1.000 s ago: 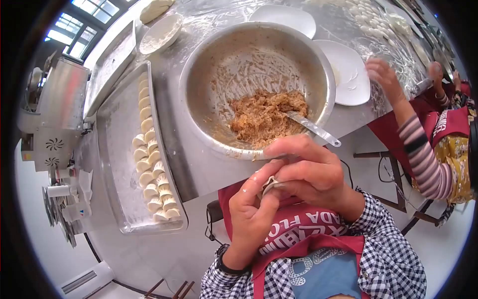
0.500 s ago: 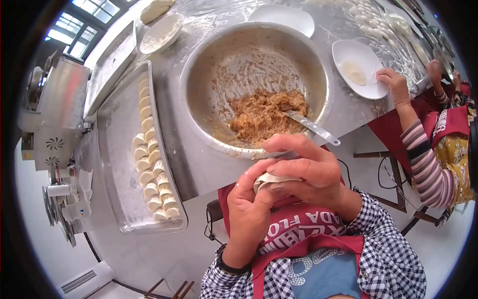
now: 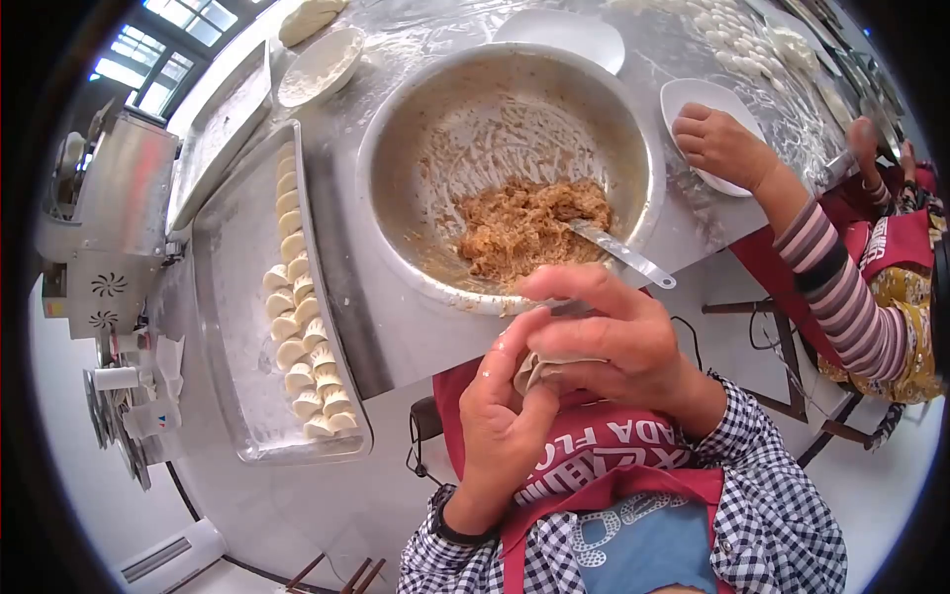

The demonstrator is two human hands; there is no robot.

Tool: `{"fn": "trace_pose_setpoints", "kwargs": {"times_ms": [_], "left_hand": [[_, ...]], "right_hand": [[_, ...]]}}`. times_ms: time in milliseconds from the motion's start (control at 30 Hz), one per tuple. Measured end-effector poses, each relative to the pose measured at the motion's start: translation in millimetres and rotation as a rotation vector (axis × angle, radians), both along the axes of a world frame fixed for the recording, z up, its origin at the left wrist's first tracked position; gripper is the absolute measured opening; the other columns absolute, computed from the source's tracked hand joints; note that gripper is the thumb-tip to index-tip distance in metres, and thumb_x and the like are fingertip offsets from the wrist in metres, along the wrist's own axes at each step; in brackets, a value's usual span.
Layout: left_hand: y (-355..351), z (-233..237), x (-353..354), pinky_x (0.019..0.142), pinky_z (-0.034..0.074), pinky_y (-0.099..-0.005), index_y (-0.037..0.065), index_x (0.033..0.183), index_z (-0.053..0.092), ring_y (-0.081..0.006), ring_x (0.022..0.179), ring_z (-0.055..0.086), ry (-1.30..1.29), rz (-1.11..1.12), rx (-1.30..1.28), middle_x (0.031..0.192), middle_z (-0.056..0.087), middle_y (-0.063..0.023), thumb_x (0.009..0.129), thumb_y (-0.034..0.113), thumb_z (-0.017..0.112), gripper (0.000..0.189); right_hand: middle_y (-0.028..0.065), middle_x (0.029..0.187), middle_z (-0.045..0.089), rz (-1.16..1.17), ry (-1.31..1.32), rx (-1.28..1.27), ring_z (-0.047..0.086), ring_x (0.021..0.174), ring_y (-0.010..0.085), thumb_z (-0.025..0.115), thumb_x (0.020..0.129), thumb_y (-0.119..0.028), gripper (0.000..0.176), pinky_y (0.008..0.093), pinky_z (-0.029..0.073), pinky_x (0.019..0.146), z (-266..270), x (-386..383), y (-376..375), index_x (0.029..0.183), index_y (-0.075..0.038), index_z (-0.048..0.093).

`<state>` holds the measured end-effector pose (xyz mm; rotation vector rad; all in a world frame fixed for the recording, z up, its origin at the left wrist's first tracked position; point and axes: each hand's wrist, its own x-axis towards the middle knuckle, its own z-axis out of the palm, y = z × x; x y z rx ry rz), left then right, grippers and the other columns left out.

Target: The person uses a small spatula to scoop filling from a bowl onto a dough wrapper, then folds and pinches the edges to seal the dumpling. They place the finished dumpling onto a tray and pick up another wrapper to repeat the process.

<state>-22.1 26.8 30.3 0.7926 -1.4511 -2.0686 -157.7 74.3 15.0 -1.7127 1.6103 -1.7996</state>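
A pleated dumpling [image 3: 539, 371] is pinched between my two hands, in front of the big bowl's near rim. My left hand [image 3: 500, 406] grips it from the left with thumb and index finger. From the right, my right hand [image 3: 618, 346] closes over it, its fingers hiding much of the dough. Just beyond, a large metal bowl [image 3: 381, 238] holds brown minced filling [image 3: 529, 228]. A flat metal spatula [image 3: 623, 254] leans in the filling, its handle over the bowl's right rim.
On the left, a metal tray [image 3: 233, 297] bears rows of dumplings [image 3: 302, 342]. Behind it are another tray [image 3: 223, 129] and a bowl of flour [image 3: 322, 69]. At the right, a co-worker's hand [image 3: 727, 148] is over a white plate [image 3: 683, 94]; dough pieces [image 3: 732, 35] lie farther back.
My fingers have shifted slightly around the dumpling, my left thumb moving right. The co-worker's hand has moved left over the white plate, covering the wrapper there.
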Motion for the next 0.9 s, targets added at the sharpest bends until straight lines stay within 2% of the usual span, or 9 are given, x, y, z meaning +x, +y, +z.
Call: {"fn": "trace_pose_setpoints", "kwargs": {"times_ms": [133, 200, 333, 433, 533, 600, 700, 800, 900], "left_hand": [[-1.3, -7.0, 0.3, 0.088, 0.044, -0.0270, -0.006, 0.123, 0.042, -0.0177, 0.105, 0.053, -0.042, -0.013, -0.094, 0.115, 0.053, -0.0136, 0.087, 0.004, 0.052, 0.038], [-1.7, -10.0, 0.7, 0.088, 0.045, -0.0282, -0.005, 0.122, 0.041, -0.0188, 0.106, 0.053, 0.048, 0.006, 0.152, 0.115, 0.053, -0.0149, 0.087, 0.006, 0.052, 0.039], [0.4, -16.0, 2.1, 0.088, 0.045, -0.0285, -0.006, 0.121, 0.042, -0.0190, 0.105, 0.053, 0.194, 0.043, 0.308, 0.116, 0.052, -0.0158, 0.088, 0.007, 0.052, 0.037], [1.3, -13.4, -0.9, 0.089, 0.045, -0.0286, -0.006, 0.121, 0.042, -0.0196, 0.105, 0.053, 0.166, 0.041, 0.226, 0.117, 0.052, -0.0160, 0.088, 0.006, 0.051, 0.037], [3.1, -9.3, -1.6, 0.089, 0.044, -0.0277, -0.006, 0.123, 0.041, -0.0191, 0.106, 0.053, 0.025, 0.043, 0.058, 0.117, 0.052, -0.0151, 0.088, 0.003, 0.049, 0.037], [3.8, -11.1, 1.0, 0.090, 0.042, -0.0268, -0.007, 0.125, 0.039, -0.0182, 0.107, 0.052, -0.111, -0.022, -0.242, 0.117, 0.052, -0.0141, 0.088, -0.002, 0.046, 0.038], [-1.0, -12.9, 2.9, 0.091, 0.040, -0.0265, -0.007, 0.126, 0.039, -0.0172, 0.108, 0.051, -0.106, -0.073, -0.252, 0.118, 0.051, -0.0132, 0.087, -0.005, 0.044, 0.039], [-1.9, -7.9, 1.4, 0.092, 0.040, -0.0270, -0.007, 0.125, 0.039, -0.0174, 0.109, 0.050, -0.082, -0.048, -0.201, 0.120, 0.050, -0.0131, 0.086, -0.006, 0.044, 0.040], [-2.0, -3.4, -0.4, 0.093, 0.039, -0.0278, -0.007, 0.126, 0.037, -0.0188, 0.110, 0.050, -0.111, -0.039, -0.241, 0.122, 0.048, -0.0139, 0.085, -0.006, 0.045, 0.042]], "right_hand": [[0.0155, 0.104, 0.058, 0.084, 0.032, -0.029, 0.059, 0.087, 0.0250, 0.069, 0.063, -0.003, 0.018, 0.0315, 0.049, 0.072, -9.9, -2.7, 2.4, 0.080, -0.001, 0.061], [0.0157, 0.103, 0.058, 0.080, 0.013, -0.044, 0.060, 0.087, 0.0251, 0.069, 0.063, -0.003, 0.019, 0.0313, 0.049, 0.072, -9.9, 0.6, 3.2, 0.080, -0.001, 0.061], [0.0154, 0.102, 0.059, 0.000, -0.020, -0.008, 0.060, 0.085, 0.0250, 0.068, 0.064, -0.002, 0.016, 0.0313, 0.048, 0.071, -7.6, 4.6, 2.6, 0.079, 0.000, 0.061], [0.0154, 0.102, 0.059, 0.007, 0.007, -0.008, 0.060, 0.086, 0.0253, 0.067, 0.066, -0.003, 0.015, 0.0320, 0.048, 0.071, -9.2, 3.0, 2.7, 0.079, -0.001, 0.061], [0.0154, 0.101, 0.059, 0.026, 0.045, -0.009, 0.060, 0.087, 0.0257, 0.067, 0.066, -0.004, 0.015, 0.0323, 0.048, 0.071, -11.1, 0.4, 3.2, 0.079, -0.001, 0.061], [0.0153, 0.101, 0.059, 0.040, 0.061, -0.010, 0.060, 0.088, 0.0259, 0.067, 0.066, -0.004, 0.015, 0.0323, 0.048, 0.071, -10.5, -1.4, 3.4, 0.079, -0.001, 0.061], [0.0153, 0.102, 0.059, 0.056, 0.114, -0.010, 0.059, 0.089, 0.0266, 0.067, 0.064, -0.002, 0.016, 0.0329, 0.048, 0.073, -5.2, -1.5, 3.4, 0.078, -0.001, 0.060], [0.0157, 0.104, 0.058, 0.018, 0.014, 0.026, 0.059, 0.091, 0.0276, 0.067, 0.063, 0.000, 0.016, 0.0337, 0.047, 0.074, -1.9, 0.8, 3.6, 0.076, 0.000, 0.059], [0.0177, 0.108, 0.057, 0.045, 0.080, 0.078, 0.058, 0.094, 0.0284, 0.068, 0.068, -0.006, 0.017, 0.0342, 0.048, 0.078, -1.2, -3.9, 4.4, 0.081, -0.001, 0.058]]}}
